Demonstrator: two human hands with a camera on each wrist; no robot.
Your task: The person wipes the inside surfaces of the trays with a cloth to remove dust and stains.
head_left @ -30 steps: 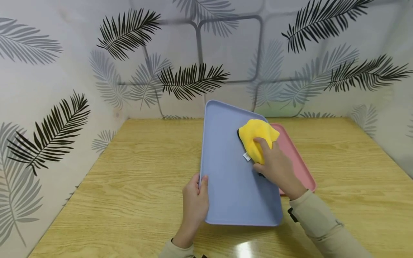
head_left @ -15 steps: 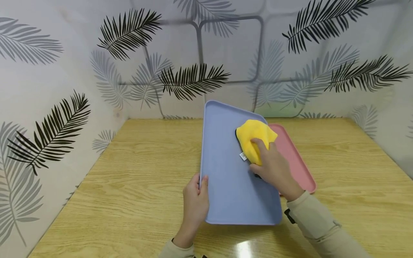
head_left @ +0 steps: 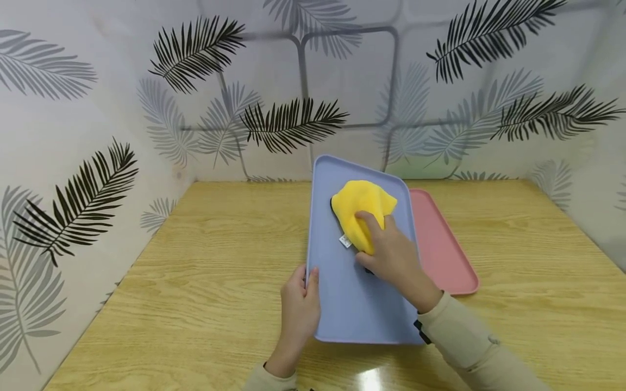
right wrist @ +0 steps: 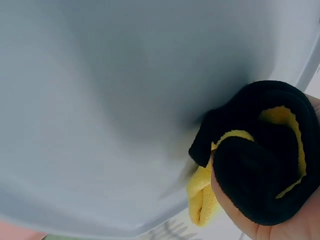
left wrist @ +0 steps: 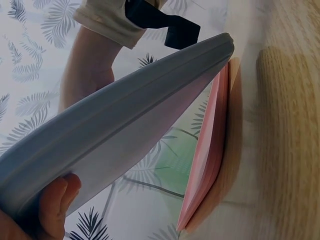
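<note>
A blue rectangular tray (head_left: pixel 337 304) is held up at a tilt above the table. My left hand (head_left: pixel 299 309) grips its left rim, thumb on the inner side; in the left wrist view the fingers (left wrist: pixel 52 205) curl under its underside. My right hand (head_left: pixel 391 255) holds a bunched yellow cloth (head_left: pixel 359 203) with a small white label against the tray's inner face, in the upper middle. The right wrist view shows the cloth's black side (right wrist: pixel 260 180) folded within the hand. The cloth hides part of the tray's face.
A pink tray (head_left: pixel 445 250) lies on the wooden table (head_left: pixel 205 271) behind and right of the blue tray, which partly covers it. Walls with a leaf pattern (head_left: pixel 293 125) stand at the back and sides.
My right hand and the yellow cloth have slid left across the tray's face, away from its right rim. The left hand and tray have barely shifted.
</note>
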